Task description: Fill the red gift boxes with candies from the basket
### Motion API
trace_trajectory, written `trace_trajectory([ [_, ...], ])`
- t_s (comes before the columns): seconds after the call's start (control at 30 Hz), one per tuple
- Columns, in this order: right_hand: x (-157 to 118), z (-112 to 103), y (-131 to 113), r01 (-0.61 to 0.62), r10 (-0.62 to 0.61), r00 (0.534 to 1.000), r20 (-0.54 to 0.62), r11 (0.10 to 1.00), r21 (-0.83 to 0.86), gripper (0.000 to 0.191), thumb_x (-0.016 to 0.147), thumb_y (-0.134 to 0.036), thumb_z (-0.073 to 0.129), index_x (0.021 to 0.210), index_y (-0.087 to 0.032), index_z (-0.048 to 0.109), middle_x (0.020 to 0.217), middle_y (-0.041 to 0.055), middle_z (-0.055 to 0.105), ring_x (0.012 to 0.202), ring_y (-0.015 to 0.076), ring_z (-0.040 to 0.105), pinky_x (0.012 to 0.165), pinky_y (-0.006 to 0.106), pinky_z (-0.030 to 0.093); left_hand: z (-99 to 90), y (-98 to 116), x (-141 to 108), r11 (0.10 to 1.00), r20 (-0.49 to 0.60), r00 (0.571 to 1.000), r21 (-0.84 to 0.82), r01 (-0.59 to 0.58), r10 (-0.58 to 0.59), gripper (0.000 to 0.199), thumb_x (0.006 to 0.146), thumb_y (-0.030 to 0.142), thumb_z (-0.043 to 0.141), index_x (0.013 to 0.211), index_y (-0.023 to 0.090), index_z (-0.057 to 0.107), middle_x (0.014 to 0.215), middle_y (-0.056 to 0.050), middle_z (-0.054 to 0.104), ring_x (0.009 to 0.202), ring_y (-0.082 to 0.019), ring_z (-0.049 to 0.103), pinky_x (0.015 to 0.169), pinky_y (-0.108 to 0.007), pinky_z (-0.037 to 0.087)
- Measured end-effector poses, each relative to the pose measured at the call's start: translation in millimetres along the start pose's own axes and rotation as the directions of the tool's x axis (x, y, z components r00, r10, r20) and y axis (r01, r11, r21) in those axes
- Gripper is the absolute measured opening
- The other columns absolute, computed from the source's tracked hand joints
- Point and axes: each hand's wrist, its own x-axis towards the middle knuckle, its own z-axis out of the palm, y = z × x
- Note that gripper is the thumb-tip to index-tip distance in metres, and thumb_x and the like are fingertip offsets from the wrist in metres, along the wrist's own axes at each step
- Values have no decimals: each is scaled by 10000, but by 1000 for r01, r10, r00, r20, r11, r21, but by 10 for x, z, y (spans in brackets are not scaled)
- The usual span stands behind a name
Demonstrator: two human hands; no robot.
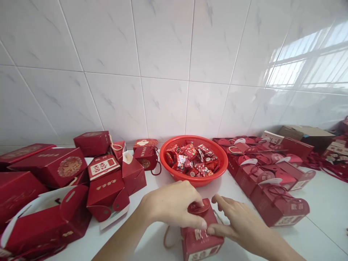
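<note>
A small red box (pixel 201 241) with a string handle stands on the white table at the bottom centre. My left hand (pixel 176 206) is bent over its top, fingers curled at the rounded flap and thumb on the lid. From the right, my right hand (pixel 233 221) touches the lid with its thumb, its other fingers held apart beside the string. Behind the box sits a red plastic basket (pixel 199 183) with wrapped sweets (pixel 191 159) in it.
Several red boxes (pixel 106 192) lie piled at the left, some with flaps open. Rows of closed red boxes (pixel 274 199) with handles stand at the right. A brown carton (pixel 306 134) is at the far right, and a tiled wall (pixel 165 105) rises behind.
</note>
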Motion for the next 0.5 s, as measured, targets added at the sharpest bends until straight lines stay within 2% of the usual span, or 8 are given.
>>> trace_trajectory([
  [0.1,1,66,34,7,-13,999,34,985,172,448,894,-653,518,892,-206,554,890,59,672,758,213,607,656,300,397,93,71,5,996,81,994,60,67,-72,327,772,508,684,789,182,681,948,-77,652,842,-242,617,686,-311,445],
  [0.23,56,220,74,-41,4,996,87,904,426,527,845,-709,535,732,-197,480,711,2,563,661,156,483,619,273,375,193,163,27,978,58,981,107,179,-186,293,778,453,673,847,169,675,1072,-120,607,991,-311,612,797,-376,480],
  [0.3,81,292,101,-66,19,996,85,808,586,579,789,-742,583,670,-206,401,626,-34,449,612,127,413,574,254,345,201,175,11,976,49,978,94,199,-204,287,788,447,657,876,174,677,1118,-132,592,1059,-344,599,837,-407,484],
  [0.37,89,310,125,-67,-5,996,94,663,745,610,753,-751,620,655,-214,349,599,-55,367,578,106,373,546,240,328,193,156,-34,973,48,973,59,224,-227,283,797,453,641,920,201,682,1115,-118,589,1047,-347,608,822,-416,488],
  [0.43,76,269,140,-26,-94,992,86,512,859,589,755,-727,640,673,-209,372,599,-57,374,562,93,376,542,230,337,198,111,-93,968,62,966,11,251,-252,298,799,456,631,1005,248,686,1085,-93,595,999,-334,628,772,-398,491],
  [0.5,46,205,144,29,-171,984,46,411,911,523,773,-675,663,733,-194,460,643,-33,451,587,97,412,547,221,367,236,47,-142,962,79,961,-41,271,-267,379,809,483,616,1140,305,665,1069,-77,603,959,-324,642,736,-379,487],
])
